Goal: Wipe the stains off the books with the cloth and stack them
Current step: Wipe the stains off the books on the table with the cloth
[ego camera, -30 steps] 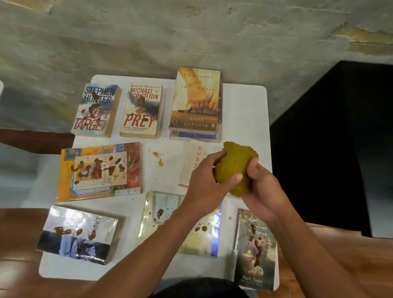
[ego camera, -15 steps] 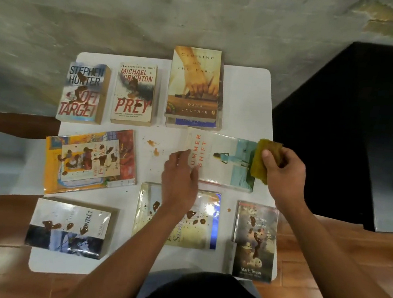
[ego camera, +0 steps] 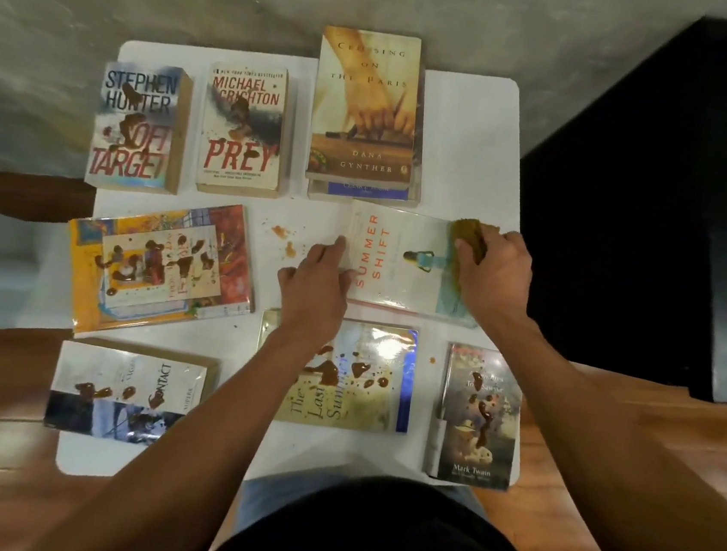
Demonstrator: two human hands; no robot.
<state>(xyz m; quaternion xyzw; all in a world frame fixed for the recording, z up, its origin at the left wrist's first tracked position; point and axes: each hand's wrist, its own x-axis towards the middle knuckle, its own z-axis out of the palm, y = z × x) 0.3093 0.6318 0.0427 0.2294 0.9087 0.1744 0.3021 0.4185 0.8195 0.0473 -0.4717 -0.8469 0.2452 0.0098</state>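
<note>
While the "Summer Shift" book lies flat at the right of the middle row on the white table, its left edge is pressed down by the straight fingers of the left hand, and the yellow cloth is gripped by the curled fingers of the right hand against the cover's right end. Nine books are counted in view. Three are set along the far row: "Soft Target", "Prey", and "Crossing on the Paris", the last stacked upon a blue-edged book largely hidden beneath it. Beside the wiped book, an orange book is placed at the left. Three are laid along the near row: "Contact", "The Last Summer", partly crossed by the left forearm, and a Mark Twain book. Brown stains are seen on six covers; none is seen on the "Summer Shift" or "Crossing on the Paris" covers. Two small orange smears are marked on the bare tabletop just left of the left hand.
</note>
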